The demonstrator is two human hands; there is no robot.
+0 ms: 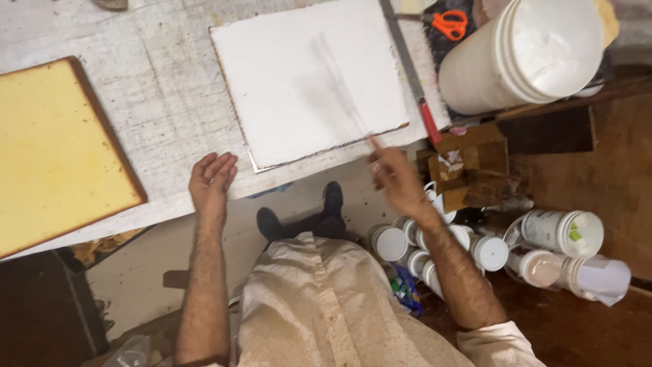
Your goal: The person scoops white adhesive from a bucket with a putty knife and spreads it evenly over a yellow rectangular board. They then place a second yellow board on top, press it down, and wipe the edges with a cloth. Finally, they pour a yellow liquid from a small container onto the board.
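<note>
Head view looks straight down: the right hand (pixel 397 180) pinches a thin stick or brush handle (pixel 343 88), motion-blurred, so I can't tell which; its blurred length sweeps across the white board (pixel 305 75) toward 11 o'clock. The left hand (pixel 212 180) rests released, palm up, on the table edge (pixel 170 102) at 9 o'clock of the board. A fast swing could streak the board, or the elbow could topple the 10 or so white jars (pixel 475 248) at 4 o'clock.
</note>
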